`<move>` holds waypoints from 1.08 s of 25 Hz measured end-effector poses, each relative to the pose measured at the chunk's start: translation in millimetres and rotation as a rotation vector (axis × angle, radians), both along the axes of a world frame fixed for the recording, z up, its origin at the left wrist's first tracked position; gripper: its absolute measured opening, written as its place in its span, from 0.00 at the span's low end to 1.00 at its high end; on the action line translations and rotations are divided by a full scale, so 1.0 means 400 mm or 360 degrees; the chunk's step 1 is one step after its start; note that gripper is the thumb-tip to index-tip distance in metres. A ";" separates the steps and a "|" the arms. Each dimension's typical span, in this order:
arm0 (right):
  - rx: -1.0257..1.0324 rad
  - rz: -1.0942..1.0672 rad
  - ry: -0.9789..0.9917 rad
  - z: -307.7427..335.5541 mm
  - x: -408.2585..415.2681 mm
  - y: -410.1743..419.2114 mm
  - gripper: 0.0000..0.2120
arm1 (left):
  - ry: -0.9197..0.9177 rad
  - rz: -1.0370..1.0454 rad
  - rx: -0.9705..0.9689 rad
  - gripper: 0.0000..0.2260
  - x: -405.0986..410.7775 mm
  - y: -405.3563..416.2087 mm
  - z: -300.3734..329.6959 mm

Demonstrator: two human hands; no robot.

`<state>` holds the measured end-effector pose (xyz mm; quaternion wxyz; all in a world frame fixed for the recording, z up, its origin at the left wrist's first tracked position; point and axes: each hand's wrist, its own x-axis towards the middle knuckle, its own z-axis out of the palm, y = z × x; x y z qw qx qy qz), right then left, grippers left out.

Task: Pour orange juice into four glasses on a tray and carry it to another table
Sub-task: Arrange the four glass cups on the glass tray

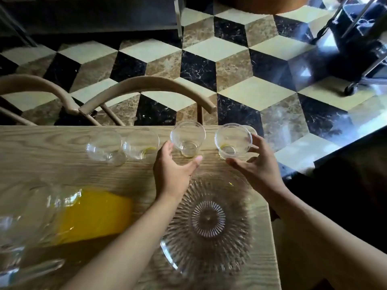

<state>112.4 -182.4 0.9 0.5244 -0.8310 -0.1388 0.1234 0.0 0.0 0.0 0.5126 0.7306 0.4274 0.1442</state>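
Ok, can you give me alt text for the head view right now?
Both hands reach for two of four nearly empty glasses lined along the wooden table's far edge: left hand at the third glass, right hand around the rightmost glass. A clear glass tray lies nearer, and a pitcher of orange juice stands at left.

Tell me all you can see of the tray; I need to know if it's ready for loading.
The tray is a round dish of clear cut glass with a ribbed sunburst pattern around a small central disc. It lies flat on the wooden table, near the right edge, close to the camera. Nothing stands on it: the four glasses sit in a row beyond it. Both forearms cross above its rim; whether they touch it cannot be told. The jug of juice lies to its left, apart.
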 end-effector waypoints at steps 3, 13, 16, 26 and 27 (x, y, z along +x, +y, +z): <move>0.0094 0.0040 0.0011 -0.023 0.014 0.011 0.40 | -0.0075 0.0049 0.0014 0.42 0.020 -0.011 -0.006; 0.0129 0.0008 -0.0069 -0.059 0.014 0.023 0.37 | -0.0175 0.0159 0.0222 0.36 0.056 -0.020 0.005; 0.0117 -0.0010 -0.0116 -0.045 0.011 0.023 0.35 | -0.0242 0.0127 0.0252 0.34 0.044 -0.018 0.019; 0.0076 0.0072 -0.0254 0.061 -0.141 -0.047 0.35 | -0.0411 -0.0100 0.0347 0.41 -0.152 -0.056 0.065; 0.0045 0.0080 -0.0269 0.056 -0.163 -0.059 0.36 | -0.0422 -0.0123 0.0337 0.40 -0.173 -0.064 0.057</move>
